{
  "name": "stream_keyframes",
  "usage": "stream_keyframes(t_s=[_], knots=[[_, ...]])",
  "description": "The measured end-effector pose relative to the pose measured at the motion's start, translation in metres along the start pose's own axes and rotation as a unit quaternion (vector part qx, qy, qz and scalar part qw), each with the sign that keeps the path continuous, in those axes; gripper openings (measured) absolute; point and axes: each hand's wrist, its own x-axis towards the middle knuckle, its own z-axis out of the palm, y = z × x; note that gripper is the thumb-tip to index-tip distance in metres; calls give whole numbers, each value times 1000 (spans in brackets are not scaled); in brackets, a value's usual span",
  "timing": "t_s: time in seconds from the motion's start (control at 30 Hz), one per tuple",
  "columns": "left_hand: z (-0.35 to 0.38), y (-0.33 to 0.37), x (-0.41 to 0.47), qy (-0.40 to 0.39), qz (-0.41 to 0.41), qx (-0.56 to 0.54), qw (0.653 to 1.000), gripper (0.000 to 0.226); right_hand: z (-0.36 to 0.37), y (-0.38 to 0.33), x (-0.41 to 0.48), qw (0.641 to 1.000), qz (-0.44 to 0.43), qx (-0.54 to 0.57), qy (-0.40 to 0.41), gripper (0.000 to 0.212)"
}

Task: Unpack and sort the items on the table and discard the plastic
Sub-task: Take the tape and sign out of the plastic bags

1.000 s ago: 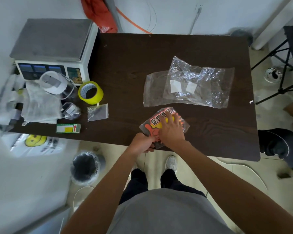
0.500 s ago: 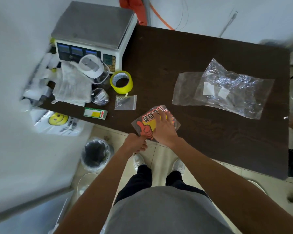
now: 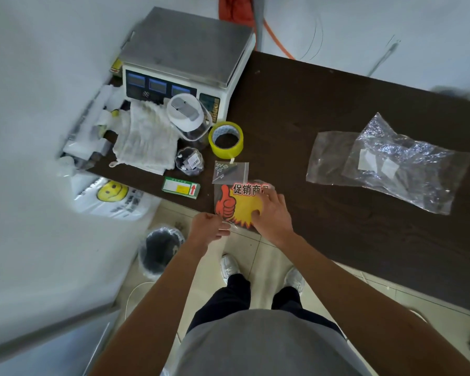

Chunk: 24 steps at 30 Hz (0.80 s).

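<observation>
Hands meet at the near edge of the dark wooden surface [image 3: 323, 104], over a packet of promotional stickers [image 3: 238, 203] printed with a red thumbs-up, a yellow burst and Chinese characters. That packet is the landmark for the rest. The right hand [image 3: 272, 213] lies flat on the packet's right side, fingers spread and pressing down, not clamped on anything. The left hand [image 3: 208, 229] hovers off the surface's edge just beside the packet's lower left corner, its fingertips pinched together on a thin clear strip of plastic wrap [image 3: 229, 223] at that corner. Touching the packet's far edge lies a small zip bag of screws [image 3: 229, 171], and beyond that stands a roll of yellow tape [image 3: 225, 139]. Left of the packet rests a green label box [image 3: 181, 187], with a small dark bagged item [image 3: 189, 165], a white cloth [image 3: 144, 142] and a clear lidded jar [image 3: 189, 119] farther off, in front of a weighing scale [image 3: 186, 54]. Well apart to the packet's right lie two emptied clear plastic bags [image 3: 391, 164], overlapping. Below the packet's left side, on the floor, stands a lined waste bin [image 3: 160, 249].
</observation>
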Motion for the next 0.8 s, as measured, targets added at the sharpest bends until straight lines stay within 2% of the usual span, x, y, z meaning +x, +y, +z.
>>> stream_keyframes(t_s=[0.1,0.37,0.47,0.6,0.7,0.8], knots=[[-10,3,4,14,8,-5,1000,24,5,-6,2,1000,5,3,-5,55],[-26,6,10,64,58,-41,995,9,14,-23,5,999,18,33,-2,58],[-28,9,6,75,83,-54,992,15,17,-28,7,999,24,45,0,60],[-35,8,9,98,88,-67,989,10,18,-33,9,997,33,68,-2,62],[-40,7,5,145,105,-3,984,35,17,-34,9,996,38,78,-6,62],[-38,10,-6,166,134,67,975,20,14,-31,8,996,40,85,-14,62]])
